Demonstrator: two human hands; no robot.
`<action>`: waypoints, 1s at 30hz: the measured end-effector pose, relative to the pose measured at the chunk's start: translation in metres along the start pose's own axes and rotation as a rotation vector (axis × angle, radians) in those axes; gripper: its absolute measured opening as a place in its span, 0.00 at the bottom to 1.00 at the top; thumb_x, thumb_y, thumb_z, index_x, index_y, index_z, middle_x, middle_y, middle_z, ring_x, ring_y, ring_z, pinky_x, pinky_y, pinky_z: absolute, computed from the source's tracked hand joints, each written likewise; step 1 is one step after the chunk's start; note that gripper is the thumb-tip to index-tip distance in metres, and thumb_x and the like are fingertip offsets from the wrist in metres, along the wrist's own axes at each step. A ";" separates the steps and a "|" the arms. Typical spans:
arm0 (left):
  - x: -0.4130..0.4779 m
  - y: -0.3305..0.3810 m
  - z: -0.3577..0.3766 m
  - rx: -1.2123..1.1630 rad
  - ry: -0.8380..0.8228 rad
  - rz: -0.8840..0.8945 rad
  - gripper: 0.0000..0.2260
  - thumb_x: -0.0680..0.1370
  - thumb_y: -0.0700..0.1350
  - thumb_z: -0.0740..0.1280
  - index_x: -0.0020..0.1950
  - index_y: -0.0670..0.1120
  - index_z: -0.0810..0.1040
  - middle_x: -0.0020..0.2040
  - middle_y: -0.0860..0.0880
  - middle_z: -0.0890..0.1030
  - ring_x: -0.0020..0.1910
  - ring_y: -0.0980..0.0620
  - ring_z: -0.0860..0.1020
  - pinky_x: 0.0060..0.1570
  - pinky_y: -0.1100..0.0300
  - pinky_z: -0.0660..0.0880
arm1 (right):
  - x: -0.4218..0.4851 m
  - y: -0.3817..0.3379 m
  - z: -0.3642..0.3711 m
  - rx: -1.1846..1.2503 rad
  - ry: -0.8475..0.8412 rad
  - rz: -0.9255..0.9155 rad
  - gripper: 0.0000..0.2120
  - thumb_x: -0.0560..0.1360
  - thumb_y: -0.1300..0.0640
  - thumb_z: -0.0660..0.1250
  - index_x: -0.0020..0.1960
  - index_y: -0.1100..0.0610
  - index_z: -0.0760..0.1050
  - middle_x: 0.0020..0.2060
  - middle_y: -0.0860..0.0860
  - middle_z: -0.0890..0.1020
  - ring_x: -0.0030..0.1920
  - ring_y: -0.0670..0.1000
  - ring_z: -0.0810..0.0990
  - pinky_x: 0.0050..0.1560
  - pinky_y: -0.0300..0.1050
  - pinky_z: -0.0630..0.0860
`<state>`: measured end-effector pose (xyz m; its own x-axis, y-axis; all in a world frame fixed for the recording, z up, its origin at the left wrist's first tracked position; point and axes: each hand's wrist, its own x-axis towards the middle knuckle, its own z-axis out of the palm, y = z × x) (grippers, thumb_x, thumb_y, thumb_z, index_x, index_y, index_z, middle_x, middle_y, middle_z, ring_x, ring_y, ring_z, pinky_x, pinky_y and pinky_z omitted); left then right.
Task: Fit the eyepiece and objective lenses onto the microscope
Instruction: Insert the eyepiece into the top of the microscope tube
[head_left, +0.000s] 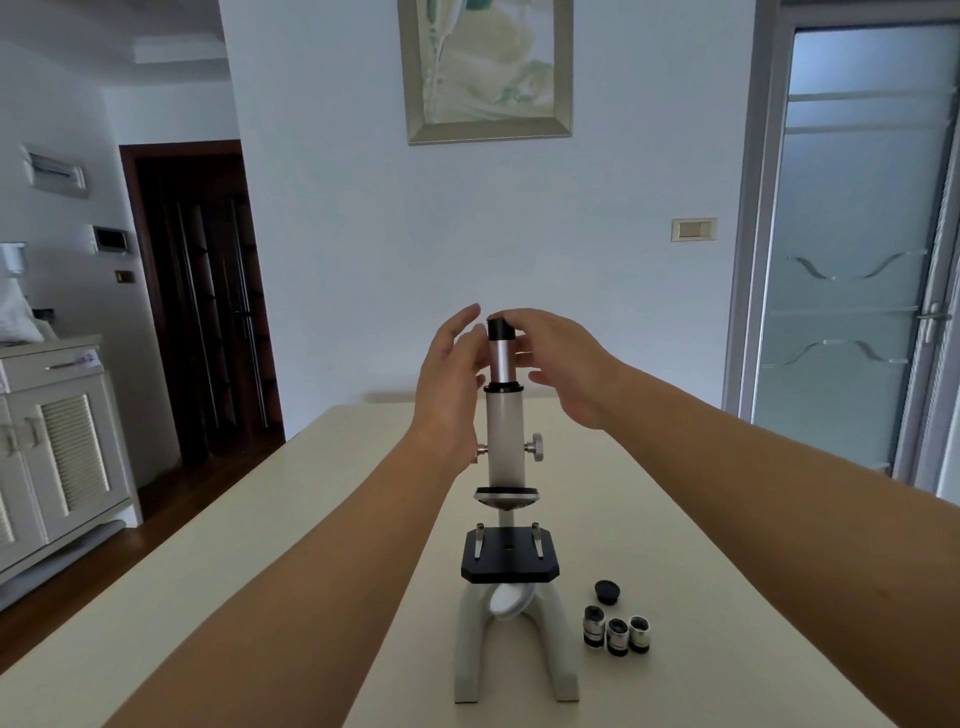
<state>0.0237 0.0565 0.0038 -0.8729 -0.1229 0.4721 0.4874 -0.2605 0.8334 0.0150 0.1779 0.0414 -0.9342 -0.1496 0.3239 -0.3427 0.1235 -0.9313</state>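
Head view: eyepiece (502, 351) stands between both hands' fingers (511, 318).

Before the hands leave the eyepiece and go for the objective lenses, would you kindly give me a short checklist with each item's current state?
1. Eyepiece upright in the tube: ok.
2. Eyepiece fully seated: cannot tell.
3. Right hand on the eyepiece top: ok; firmness of grip: cannot tell.
4. Left hand open beside the tube, free to move: ok.
5. Three objective lenses upright on the table, right of the microscope base: ok.
6. Nosepiece fitted with objectives: not ok.
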 end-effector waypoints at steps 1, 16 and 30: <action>0.000 0.000 0.000 0.016 -0.003 0.001 0.12 0.80 0.49 0.66 0.63 0.58 0.79 0.58 0.46 0.86 0.61 0.47 0.83 0.62 0.52 0.76 | 0.000 0.000 0.000 0.016 -0.008 0.004 0.15 0.83 0.51 0.61 0.59 0.54 0.83 0.55 0.52 0.86 0.54 0.50 0.82 0.45 0.40 0.70; 0.000 -0.003 0.001 0.129 -0.039 0.031 0.09 0.82 0.51 0.66 0.63 0.58 0.77 0.50 0.55 0.87 0.51 0.56 0.85 0.42 0.64 0.79 | 0.003 -0.001 0.001 0.024 0.022 -0.022 0.16 0.84 0.45 0.61 0.61 0.55 0.77 0.52 0.49 0.83 0.51 0.49 0.82 0.52 0.43 0.74; 0.003 -0.003 0.000 0.058 -0.080 0.006 0.14 0.80 0.43 0.64 0.61 0.60 0.77 0.53 0.48 0.87 0.57 0.44 0.84 0.44 0.61 0.79 | 0.003 0.002 0.003 0.023 -0.006 0.026 0.17 0.83 0.49 0.59 0.65 0.53 0.81 0.53 0.49 0.82 0.53 0.50 0.80 0.53 0.45 0.72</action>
<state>0.0192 0.0565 0.0028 -0.8667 -0.0471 0.4965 0.4950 -0.2037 0.8447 0.0116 0.1749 0.0403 -0.9420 -0.1522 0.2990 -0.3163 0.1052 -0.9428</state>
